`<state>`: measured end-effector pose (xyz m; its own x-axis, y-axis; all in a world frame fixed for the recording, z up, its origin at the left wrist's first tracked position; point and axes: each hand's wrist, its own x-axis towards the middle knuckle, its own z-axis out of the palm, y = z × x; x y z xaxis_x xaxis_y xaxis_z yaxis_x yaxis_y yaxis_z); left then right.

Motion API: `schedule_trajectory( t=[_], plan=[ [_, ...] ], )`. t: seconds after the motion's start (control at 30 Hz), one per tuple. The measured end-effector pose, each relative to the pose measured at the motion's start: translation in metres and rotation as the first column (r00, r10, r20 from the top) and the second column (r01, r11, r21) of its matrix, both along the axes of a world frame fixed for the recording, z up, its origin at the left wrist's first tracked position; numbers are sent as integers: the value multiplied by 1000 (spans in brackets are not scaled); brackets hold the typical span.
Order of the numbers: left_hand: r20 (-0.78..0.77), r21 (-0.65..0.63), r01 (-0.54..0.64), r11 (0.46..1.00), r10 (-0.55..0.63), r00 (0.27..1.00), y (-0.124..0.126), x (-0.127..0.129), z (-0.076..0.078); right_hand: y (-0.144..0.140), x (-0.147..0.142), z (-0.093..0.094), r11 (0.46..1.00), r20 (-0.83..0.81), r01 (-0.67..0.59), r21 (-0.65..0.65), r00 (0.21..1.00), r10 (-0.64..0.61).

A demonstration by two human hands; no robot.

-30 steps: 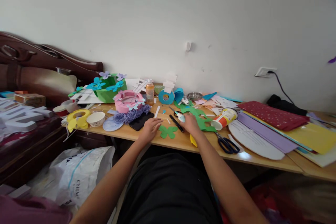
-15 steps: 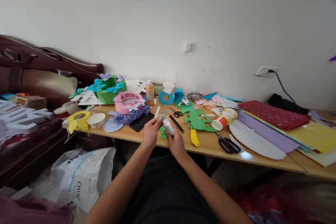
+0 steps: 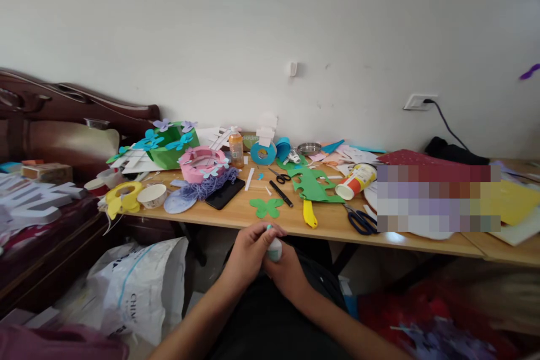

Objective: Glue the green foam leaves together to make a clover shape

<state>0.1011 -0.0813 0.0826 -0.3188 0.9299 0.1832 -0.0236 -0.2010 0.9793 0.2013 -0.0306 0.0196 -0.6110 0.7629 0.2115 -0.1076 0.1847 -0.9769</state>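
Note:
Just off the table's front edge, both my hands are closed around a small white glue bottle (image 3: 275, 250) with a light blue-green cap. My right hand (image 3: 287, 273) wraps its body from below. The fingers of my left hand (image 3: 248, 250) are at the cap end, partly hiding it. On the table straight ahead lies a green paper butterfly (image 3: 266, 208), flat with its wings spread. Behind it are a black pen (image 3: 280, 193), small scissors (image 3: 280, 176) and a white paper strip (image 3: 250, 179). A small blue piece (image 3: 260, 176) lies near the scissors.
Cut green paper (image 3: 314, 184), a yellow-handled cutter (image 3: 309, 215), a tipped paper cup (image 3: 356, 181) and large scissors (image 3: 360, 220) lie to the right. Leftward are a phone (image 3: 225, 193), purple yarn (image 3: 211, 184), a pink paper ring (image 3: 202, 163) and a bottle (image 3: 236, 147).
Both hands have drawn back toward my body with the glue bottle, off the tabletop. The green butterfly, mostly covered before, now shows whole. The view has shifted slightly.

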Motion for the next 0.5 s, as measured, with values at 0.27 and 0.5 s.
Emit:
schedule_trajectory(
  t=[0.27, 0.5],
  plan=[
    [-359, 92, -39, 995, 70, 931, -7, 11, -21, 10, -1, -16, 999, -66, -41, 4, 997, 41],
    [-476, 127, -18, 992, 76, 876, -7, 11, -20, 14, -5, -27, 1000, -67, -19, -11, 998, 18]
  ],
)
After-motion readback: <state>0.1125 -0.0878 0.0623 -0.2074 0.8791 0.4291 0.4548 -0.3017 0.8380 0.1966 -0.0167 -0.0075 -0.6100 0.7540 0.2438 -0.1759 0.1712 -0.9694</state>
